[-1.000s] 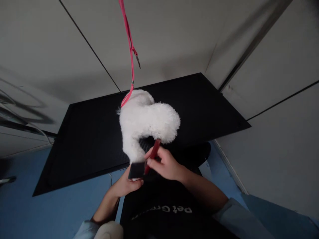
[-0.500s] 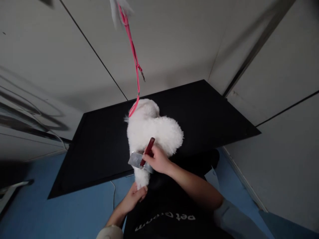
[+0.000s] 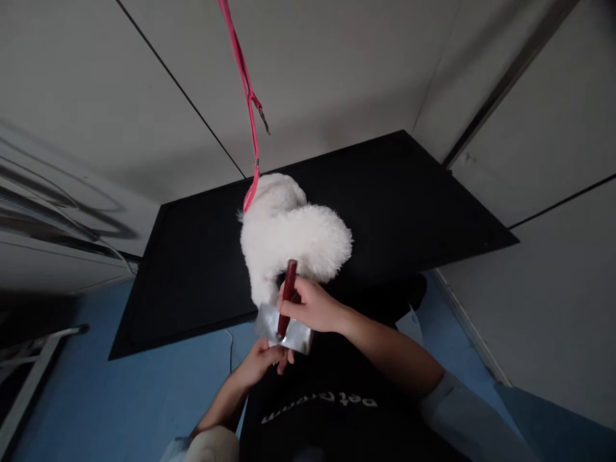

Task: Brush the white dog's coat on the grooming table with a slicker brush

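A fluffy, white, curly-coated animal (image 3: pixel 293 234) is on the flat, black, rectangular worktop (image 3: pixel 192 269), a bright pink strap (image 3: pixel 251 194) looped at its far end; the right hand (image 3: pixel 312 307) is clamped round the handle of a dark-red-handled brush with a silvery metal head (image 3: pixel 283 326); that head covers the lower end of one leg; the left hand (image 3: pixel 264 361) is just below, its hold hidden, so I cannot tell whether it grips the leg.

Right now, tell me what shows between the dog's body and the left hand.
In the head view, the brush, gripped in the right hand; whatever is behind it is hidden.
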{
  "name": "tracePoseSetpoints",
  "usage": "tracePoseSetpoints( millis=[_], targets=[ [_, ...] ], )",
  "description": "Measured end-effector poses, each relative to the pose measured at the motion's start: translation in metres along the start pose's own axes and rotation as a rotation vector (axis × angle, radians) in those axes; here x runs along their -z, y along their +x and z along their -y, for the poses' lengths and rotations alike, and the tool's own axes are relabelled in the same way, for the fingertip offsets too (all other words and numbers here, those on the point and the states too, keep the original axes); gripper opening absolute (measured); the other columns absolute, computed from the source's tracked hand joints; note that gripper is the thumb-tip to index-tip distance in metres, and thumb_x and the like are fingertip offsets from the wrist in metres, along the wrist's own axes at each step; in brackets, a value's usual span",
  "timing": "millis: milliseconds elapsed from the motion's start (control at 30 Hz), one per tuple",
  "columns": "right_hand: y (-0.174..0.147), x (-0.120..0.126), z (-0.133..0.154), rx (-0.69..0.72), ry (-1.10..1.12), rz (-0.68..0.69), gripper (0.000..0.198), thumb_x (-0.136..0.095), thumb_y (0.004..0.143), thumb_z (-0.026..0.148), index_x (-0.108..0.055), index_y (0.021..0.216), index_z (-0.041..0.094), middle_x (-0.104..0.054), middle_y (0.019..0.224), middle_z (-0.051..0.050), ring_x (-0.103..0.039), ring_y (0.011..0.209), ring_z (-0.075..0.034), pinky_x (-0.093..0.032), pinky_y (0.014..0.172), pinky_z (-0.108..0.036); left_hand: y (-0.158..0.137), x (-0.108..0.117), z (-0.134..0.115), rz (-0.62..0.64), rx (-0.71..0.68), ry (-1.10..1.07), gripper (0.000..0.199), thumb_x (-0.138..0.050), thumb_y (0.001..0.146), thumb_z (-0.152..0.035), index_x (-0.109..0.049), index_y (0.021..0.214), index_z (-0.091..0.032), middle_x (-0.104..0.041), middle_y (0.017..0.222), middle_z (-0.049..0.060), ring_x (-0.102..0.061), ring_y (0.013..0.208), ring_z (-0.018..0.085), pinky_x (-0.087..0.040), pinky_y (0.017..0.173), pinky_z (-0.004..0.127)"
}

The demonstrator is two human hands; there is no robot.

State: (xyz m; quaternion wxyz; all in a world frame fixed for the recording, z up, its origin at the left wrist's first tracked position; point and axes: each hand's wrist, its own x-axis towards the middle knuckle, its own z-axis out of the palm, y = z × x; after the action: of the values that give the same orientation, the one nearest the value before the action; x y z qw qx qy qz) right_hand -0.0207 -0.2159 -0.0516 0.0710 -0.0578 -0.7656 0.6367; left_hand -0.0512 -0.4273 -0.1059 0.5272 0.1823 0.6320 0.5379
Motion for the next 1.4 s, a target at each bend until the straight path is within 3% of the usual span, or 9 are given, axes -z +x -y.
tracePoseSetpoints(
  millis=[133, 267, 667, 833, 933, 1033, 1167, 1233, 1400],
  targets=[
    [-0.009, 0.006, -0.01, -0.052, 0.022, -0.252, 0.014, -0.057, 0.085, 0.029, -0.057, 0.094, 0.017, -0.067, 0.087, -0.005, -0.063, 0.074, -0.015, -0.05, 0.071, -0.029, 0.001, 0.007, -0.001, 0.078, 0.029, -0.144, 0.038, -0.068, 0.075, -0.049, -0.065, 0.095, -0.016, -0.065, 0.06, 0.001, -0.042, 0.035, 0.008, -0.03, 0.039, 0.02],
    [-0.014, 0.008, -0.015, -0.016, 0.177, -0.049, 0.02, -0.062, 0.082, 0.033, -0.058, 0.094, 0.018, -0.066, 0.084, -0.003, -0.062, 0.072, -0.015, -0.051, 0.067, -0.027, 0.004, 0.01, -0.007, 0.133, 0.02, -0.072, 0.038, -0.068, 0.078, -0.05, -0.066, 0.075, -0.013, -0.068, 0.064, 0.007, -0.048, 0.04, 0.009, -0.039, 0.045, 0.024],
    [-0.033, -0.001, -0.059, -0.193, 0.079, -0.35, 0.01, -0.056, 0.081, 0.025, -0.061, 0.084, 0.017, -0.063, 0.078, -0.003, -0.059, 0.075, -0.015, -0.047, 0.073, -0.027, 0.01, -0.001, -0.001, 0.16, 0.05, -0.019, 0.047, -0.062, 0.08, -0.06, -0.055, 0.095, -0.015, -0.066, 0.062, 0.003, -0.052, 0.045, 0.012, -0.038, 0.046, 0.023],
    [-0.04, -0.016, -0.072, -0.425, 0.347, 0.2, 0.024, -0.06, 0.078, 0.035, -0.053, 0.064, 0.017, -0.047, 0.056, 0.004, -0.042, 0.053, -0.009, -0.034, 0.051, -0.022, 0.022, -0.027, -0.015, 0.104, 0.081, 0.34, 0.051, -0.046, 0.087, -0.06, -0.054, 0.066, -0.016, -0.056, 0.052, 0.002, -0.045, 0.046, 0.01, -0.034, 0.047, 0.023],
    [-0.037, -0.027, -0.071, -0.511, 0.36, 0.214, 0.023, -0.064, 0.068, 0.027, -0.045, 0.058, 0.018, -0.037, 0.052, 0.008, -0.034, 0.052, -0.007, -0.027, 0.048, -0.022, 0.02, -0.034, -0.017, 0.071, 0.104, 0.624, 0.055, -0.034, 0.094, -0.054, -0.053, 0.059, -0.016, -0.054, 0.052, 0.004, -0.046, 0.048, 0.012, -0.034, 0.049, 0.025],
    [-0.038, -0.023, -0.066, -0.51, 0.282, 0.143, 0.024, -0.061, 0.063, 0.021, -0.038, 0.055, 0.019, -0.03, 0.05, 0.009, -0.028, 0.052, -0.007, -0.022, 0.048, -0.022, 0.01, -0.021, -0.021, -0.023, -0.051, 0.961, 0.047, -0.036, 0.095, -0.046, -0.059, 0.068, -0.016, -0.061, 0.061, 0.005, -0.053, 0.055, 0.015, -0.039, 0.055, 0.027],
    [-0.044, -0.007, -0.047, -0.433, 0.217, 0.139, 0.023, -0.059, 0.063, 0.023, -0.037, 0.056, 0.019, -0.03, 0.05, 0.008, -0.027, 0.052, -0.007, -0.02, 0.049, -0.023, 0.019, 0.009, -0.049, -0.267, -0.619, 1.279, 0.037, -0.062, 0.081, -0.046, -0.067, 0.101, -0.016, -0.068, 0.099, 0.015, -0.062, 0.095, 0.028, -0.048, 0.085, 0.043],
    [-0.045, -0.001, -0.038, -0.383, 0.245, 0.142, 0.022, -0.057, 0.065, 0.024, -0.038, 0.055, 0.019, -0.031, 0.05, 0.008, -0.027, 0.051, -0.007, -0.02, 0.049, -0.023, 0.04, 0.013, -0.071, -0.164, -0.761, 1.353, 0.044, -0.068, 0.076, -0.04, -0.066, 0.113, -0.017, -0.064, 0.115, 0.018, -0.057, 0.111, 0.034, -0.04, 0.098, 0.052],
    [-0.061, 0.015, -0.034, -0.308, 0.39, -0.042, 0.014, -0.055, 0.069, 0.031, -0.052, 0.063, 0.018, -0.041, 0.054, 0.005, -0.037, 0.052, -0.01, -0.029, 0.05, -0.024, 0.088, -0.013, -0.117, 0.026, -0.735, 1.146, 0.011, -0.066, 0.075, -0.027, -0.073, 0.082, -0.021, -0.065, 0.067, 0.007, -0.058, 0.064, 0.02, -0.047, 0.076, 0.037]
  ],
)
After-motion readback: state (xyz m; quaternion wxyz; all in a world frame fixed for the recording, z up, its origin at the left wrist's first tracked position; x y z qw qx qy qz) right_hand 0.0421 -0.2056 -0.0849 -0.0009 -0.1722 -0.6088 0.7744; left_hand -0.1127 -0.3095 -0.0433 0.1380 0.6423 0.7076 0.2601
